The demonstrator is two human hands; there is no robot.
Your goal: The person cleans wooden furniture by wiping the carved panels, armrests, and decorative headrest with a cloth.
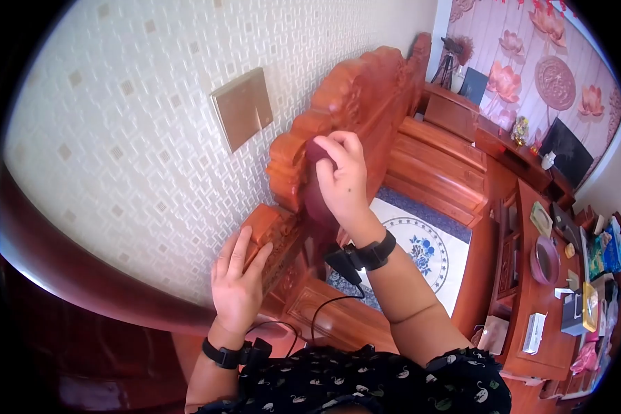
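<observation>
A carved, reddish-brown wooden sofa back (355,90) runs along the wall. My right hand (343,181) is closed on a dark red cloth (321,200), bunched at my fingers against the scalloped edge of the sofa back and hanging down below them. My left hand (236,286) lies with its fingers spread on a lower carved wooden block (262,224) at the near end of the sofa. Each wrist wears a black strap, and a cable hangs between them.
A switch plate (243,109) is on the patterned wall. Beyond the sofa back lies a white and blue seat mat (424,252). To the right, a long wooden table (524,331) carries a pink basin (545,260) and several small items. A television (566,153) stands at the far end.
</observation>
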